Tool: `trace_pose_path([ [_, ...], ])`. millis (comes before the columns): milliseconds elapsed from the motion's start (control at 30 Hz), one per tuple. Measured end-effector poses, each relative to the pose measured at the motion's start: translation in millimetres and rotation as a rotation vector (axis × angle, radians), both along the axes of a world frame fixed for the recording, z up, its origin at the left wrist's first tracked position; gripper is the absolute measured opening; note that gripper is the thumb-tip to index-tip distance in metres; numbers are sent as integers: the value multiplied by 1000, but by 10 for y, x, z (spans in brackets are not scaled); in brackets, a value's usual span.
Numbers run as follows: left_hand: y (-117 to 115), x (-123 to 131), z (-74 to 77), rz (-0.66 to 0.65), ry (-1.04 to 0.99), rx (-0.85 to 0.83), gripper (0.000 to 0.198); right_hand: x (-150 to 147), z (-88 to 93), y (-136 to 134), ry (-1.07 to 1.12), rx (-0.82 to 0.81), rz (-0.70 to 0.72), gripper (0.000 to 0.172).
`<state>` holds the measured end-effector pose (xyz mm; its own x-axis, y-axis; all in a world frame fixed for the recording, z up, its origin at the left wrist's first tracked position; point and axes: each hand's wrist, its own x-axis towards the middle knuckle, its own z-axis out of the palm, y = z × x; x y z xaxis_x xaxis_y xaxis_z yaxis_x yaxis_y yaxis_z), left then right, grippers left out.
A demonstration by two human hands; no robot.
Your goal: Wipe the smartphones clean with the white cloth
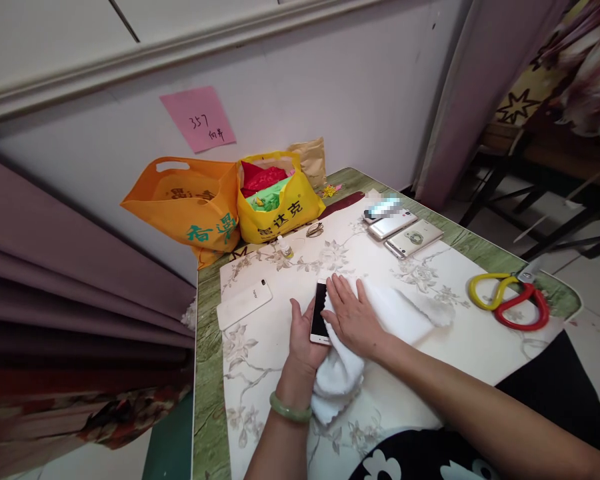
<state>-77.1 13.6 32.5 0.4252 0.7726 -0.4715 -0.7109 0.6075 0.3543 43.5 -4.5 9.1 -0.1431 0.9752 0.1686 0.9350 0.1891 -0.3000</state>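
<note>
My left hand (303, 333) cradles a smartphone (319, 313) with a dark screen and white-gold frame, screen facing up; the thumb sticks out to the left. Across the phone's right side lies a white cloth (395, 310) with a scalloped edge. My right hand (353, 317) holds this cloth against the screen, its fingers reaching over the phone's upper right edge. Part of the cloth bunches below the phone, and the rest spreads out to the right. Left of my hands a white phone (245, 305) lies back side up on the flowered tablecloth (260, 393).
Several phones (413, 239) lie in a row at the back right. Scissors (510, 297) with yellow and red handles rest near the right edge. An orange bag (180, 200), a filled yellow bag (283, 217) and a small bottle (285, 247) stand at the back by the wall.
</note>
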Motion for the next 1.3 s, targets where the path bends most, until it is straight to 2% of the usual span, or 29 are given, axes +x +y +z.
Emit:
trace_pose_path([
  [100, -9, -27, -35, 17, 100, -32, 63, -63, -21, -234, -11, 54, 51, 67],
  [200, -24, -24, -20, 55, 238, -100, 61, -163, 10, -338, 13, 79, 159, 69],
  [267, -31, -7, 12, 78, 262, -124, 59, -226, 56, -302, 34, 61, 222, 69],
  [367, -25, 9, 21, 98, 174, -101, 56, -292, 133, -133, 62, 2, 252, 67],
  [567, 12, 1, -89, -30, -19, -28, 63, -266, 203, 284, 121, -108, 147, 65],
  [667, 7, 13, -52, -32, 3, -23, 62, -176, 186, 434, 128, -135, 37, 63],
  [767, -9, 19, 15, -14, 16, -2, 61, -56, 130, 470, 102, -119, -41, 63],
  [900, -9, 2, 27, -6, 18, -3, 63, 95, 21, 298, 35, -26, -80, 63],
  [1067, 11, -24, -22, 2, 30, -7, 67, 84, -51, -85, -2, 59, -21, 63],
  [1200, -4, -37, -43, 28, 164, -53, 65, -94, -3, -327, 19, 101, 108, 66],
  [1300, -21, -39, -62, 85, 257, -98, 59, -212, 77, -346, 62, 67, 235, 65],
])
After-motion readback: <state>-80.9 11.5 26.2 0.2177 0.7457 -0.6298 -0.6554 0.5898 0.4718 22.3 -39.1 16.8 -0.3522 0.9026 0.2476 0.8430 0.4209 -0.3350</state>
